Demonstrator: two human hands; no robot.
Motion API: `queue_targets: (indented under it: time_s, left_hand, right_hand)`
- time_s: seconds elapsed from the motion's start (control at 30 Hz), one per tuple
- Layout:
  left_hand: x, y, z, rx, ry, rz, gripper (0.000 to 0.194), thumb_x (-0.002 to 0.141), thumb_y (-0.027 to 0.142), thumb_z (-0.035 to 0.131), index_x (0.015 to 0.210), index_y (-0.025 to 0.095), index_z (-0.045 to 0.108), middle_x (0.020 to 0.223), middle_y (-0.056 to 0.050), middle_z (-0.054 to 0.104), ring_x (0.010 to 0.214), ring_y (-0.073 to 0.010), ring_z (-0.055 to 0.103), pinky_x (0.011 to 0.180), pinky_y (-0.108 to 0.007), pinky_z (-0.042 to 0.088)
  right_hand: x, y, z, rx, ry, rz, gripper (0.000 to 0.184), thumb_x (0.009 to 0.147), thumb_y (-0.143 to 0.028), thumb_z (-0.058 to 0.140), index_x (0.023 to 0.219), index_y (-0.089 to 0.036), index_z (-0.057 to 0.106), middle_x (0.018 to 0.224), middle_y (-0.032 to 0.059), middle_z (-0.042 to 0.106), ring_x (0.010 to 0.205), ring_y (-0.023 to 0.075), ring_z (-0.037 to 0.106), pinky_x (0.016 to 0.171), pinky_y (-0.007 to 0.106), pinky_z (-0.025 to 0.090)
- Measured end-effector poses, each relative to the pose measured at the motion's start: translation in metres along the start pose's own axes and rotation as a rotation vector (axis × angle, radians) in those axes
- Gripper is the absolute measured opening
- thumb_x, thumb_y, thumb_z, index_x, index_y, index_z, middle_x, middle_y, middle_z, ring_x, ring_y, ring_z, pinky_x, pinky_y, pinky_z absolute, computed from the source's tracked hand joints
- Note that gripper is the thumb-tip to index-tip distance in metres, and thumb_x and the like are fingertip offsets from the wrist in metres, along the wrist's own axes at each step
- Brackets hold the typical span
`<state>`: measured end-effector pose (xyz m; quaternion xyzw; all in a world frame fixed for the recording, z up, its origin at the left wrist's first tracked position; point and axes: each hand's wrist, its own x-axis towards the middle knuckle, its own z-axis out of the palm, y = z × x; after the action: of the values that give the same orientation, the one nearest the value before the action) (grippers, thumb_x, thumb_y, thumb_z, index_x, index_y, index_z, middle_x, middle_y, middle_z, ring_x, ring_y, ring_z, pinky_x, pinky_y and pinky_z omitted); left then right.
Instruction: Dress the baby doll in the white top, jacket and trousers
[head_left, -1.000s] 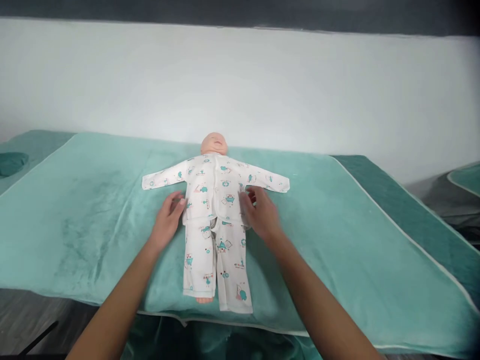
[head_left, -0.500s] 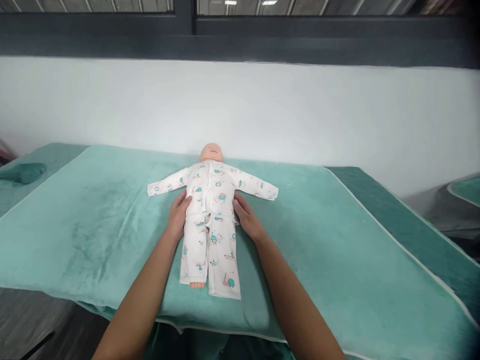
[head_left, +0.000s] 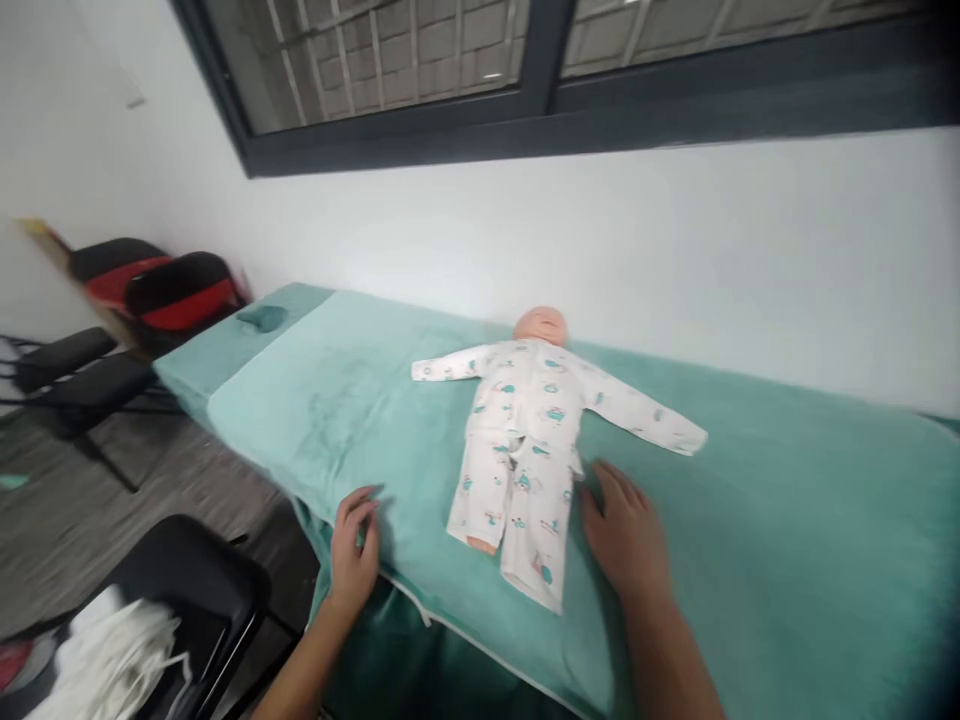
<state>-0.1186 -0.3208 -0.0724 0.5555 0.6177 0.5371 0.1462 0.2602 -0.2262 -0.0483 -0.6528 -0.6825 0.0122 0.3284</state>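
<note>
A baby doll (head_left: 541,324) lies on its back, head toward the wall, arms stretched out sideways. It wears a white long-sleeved top (head_left: 529,395) and matching white trousers (head_left: 536,520), both printed with small teal and red figures. One foot shows at a trouser cuff; the other is hidden. My left hand (head_left: 355,545) is over the front edge of the bed, apart from the doll, fingers bent loosely and holding nothing. Close beside the trousers on the right is my right hand (head_left: 626,525), fingers apart over the cover; whether it touches the cloth I cannot tell.
The doll rests on a bed with a green cover (head_left: 315,400), its face hole (head_left: 262,318) at the far left. A black chair (head_left: 202,580) at lower left bears a bundle of white cloth (head_left: 120,655). Red and black chairs (head_left: 180,295) stand beyond. A white wall (head_left: 600,230) runs behind.
Both hands have let go of the doll's sides. My left hand moved left to the bed edge, my right hand down beside the trousers. The view turned left, bringing the chairs in.
</note>
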Motion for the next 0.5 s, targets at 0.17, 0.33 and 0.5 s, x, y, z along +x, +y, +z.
queue_targets:
  time_s: [0.17,0.33,0.5]
  left_hand:
    - [-0.052,-0.067,-0.141,0.657,0.263,-0.248,0.029,0.086,0.029,0.056,0.110,0.019,0.068,0.141,-0.017,0.051,0.140,-0.0366,0.046,0.116,-0.059,0.037]
    - [-0.064,-0.069,-0.236,0.846,0.508,-0.691,0.038,0.072,0.026,0.066,0.110,0.023,0.064,0.150,-0.018,0.045,0.147,-0.0520,0.027,0.104,-0.083,0.021]
    - [-0.080,-0.030,-0.258,0.666,0.591,-0.797,0.031,0.077,0.046,0.067,0.098,0.023,0.063,0.117,-0.017,0.061,0.133,-0.0559,0.044,0.089,-0.079,0.037]
  right_hand:
    - [-0.047,-0.009,-0.005,-0.066,0.080,-0.072,0.058,0.094,-0.051,0.035,0.143,-0.029,0.056,0.141,0.0180,0.062,0.136,0.0386,0.054,0.108,0.062,0.044]
    - [-0.055,-0.024,-0.015,0.053,0.079,-0.045,0.069,0.091,-0.061,0.029,0.157,-0.041,0.039,0.143,0.0210,0.058,0.141,0.0369,0.048,0.109,0.064,0.037]
    - [-0.054,-0.025,-0.015,0.109,0.071,-0.020,0.069,0.087,-0.066,0.031,0.151,-0.044,0.045,0.142,0.0203,0.059,0.140,0.0382,0.048,0.109,0.065,0.035]
